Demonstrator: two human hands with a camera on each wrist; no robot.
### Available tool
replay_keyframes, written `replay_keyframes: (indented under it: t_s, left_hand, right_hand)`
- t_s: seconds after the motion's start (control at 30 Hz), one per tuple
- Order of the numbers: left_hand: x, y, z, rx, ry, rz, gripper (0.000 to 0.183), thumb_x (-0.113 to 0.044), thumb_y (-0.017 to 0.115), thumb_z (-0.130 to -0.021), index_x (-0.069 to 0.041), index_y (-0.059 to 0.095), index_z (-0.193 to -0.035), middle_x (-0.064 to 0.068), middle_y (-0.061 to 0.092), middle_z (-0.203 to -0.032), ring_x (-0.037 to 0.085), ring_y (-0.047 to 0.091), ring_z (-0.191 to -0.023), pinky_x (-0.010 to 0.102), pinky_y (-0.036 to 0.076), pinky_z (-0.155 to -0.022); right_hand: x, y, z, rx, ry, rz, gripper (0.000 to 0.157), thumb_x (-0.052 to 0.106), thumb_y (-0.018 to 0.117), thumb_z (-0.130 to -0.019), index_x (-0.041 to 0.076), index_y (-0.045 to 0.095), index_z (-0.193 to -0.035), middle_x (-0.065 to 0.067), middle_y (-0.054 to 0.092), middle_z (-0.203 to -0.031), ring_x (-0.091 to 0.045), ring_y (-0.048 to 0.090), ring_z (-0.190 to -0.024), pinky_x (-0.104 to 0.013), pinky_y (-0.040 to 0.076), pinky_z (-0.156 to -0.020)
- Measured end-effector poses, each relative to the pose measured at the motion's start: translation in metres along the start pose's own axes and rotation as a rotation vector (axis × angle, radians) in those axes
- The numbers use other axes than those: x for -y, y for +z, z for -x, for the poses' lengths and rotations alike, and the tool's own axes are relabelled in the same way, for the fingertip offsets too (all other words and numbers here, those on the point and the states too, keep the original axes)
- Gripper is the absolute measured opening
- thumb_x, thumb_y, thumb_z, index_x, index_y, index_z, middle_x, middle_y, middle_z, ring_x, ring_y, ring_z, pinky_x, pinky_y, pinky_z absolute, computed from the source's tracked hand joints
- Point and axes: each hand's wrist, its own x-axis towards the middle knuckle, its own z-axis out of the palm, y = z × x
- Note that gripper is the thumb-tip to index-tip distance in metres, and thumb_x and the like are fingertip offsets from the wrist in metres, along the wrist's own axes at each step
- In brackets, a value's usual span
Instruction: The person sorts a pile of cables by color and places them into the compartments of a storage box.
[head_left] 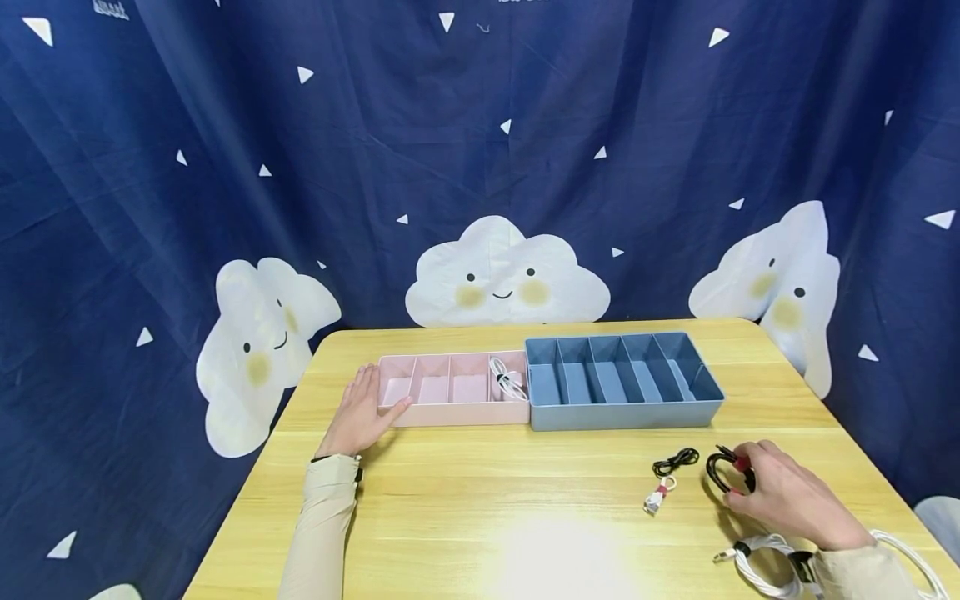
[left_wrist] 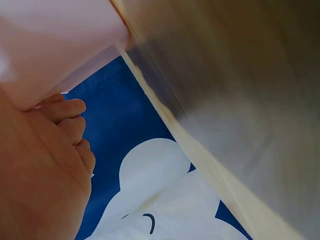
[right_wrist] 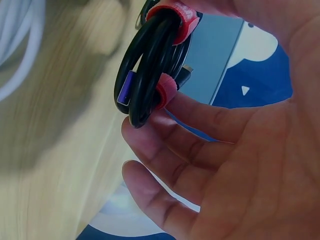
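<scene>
the right grip (head_left: pixel 791 496) pinches a coiled black cable (right_wrist: pixel 155 55) (red straps (right_wrist: pixel 186 25) around it); the left grip (head_left: pixel 358 421), fingers straight, touches the pink organizer (head_left: pixel 461 415).

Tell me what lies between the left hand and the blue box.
The head view shows the pink divided box, touched by the left hand, with a white cable in its compartment nearest the blue box.
</scene>
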Motion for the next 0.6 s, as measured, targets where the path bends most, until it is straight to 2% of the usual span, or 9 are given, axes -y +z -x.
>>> replay_keyframes:
  t_s: [0.37, 0.6]
  left_hand:
    - [-0.0002, -0.0005, -0.0009, -0.004, 0.000, -0.010, 0.109, -0.078, 0.040, -0.089, 0.005, 0.013, -0.155, 0.021, 0.013, -0.165, 0.038, 0.009, -0.155, 0.057, 0.013, -0.125]
    - [-0.0012, -0.0007, -0.0001, 0.003, -0.004, -0.003, 0.109, -0.077, 0.040, -0.089, 0.005, 0.013, -0.155, 0.022, 0.013, -0.165, 0.038, 0.009, -0.154, 0.056, 0.012, -0.125]
  right_hand:
    - [0.0041, -0.0060, -0.0034, 0.014, -0.008, -0.015, 0.047, 0.031, 0.081, -0.071, 0.002, 0.062, -0.103, -0.007, 0.060, -0.098, -0.016, 0.052, -0.082, -0.027, 0.042, -0.063]
    - [0.0053, -0.0084, -0.0061, -0.019, -0.037, -0.005, 0.047, 0.030, 0.083, -0.070, 0.003, 0.062, -0.102, -0.006, 0.060, -0.096, -0.017, 0.054, -0.082, -0.029, 0.044, -0.063]
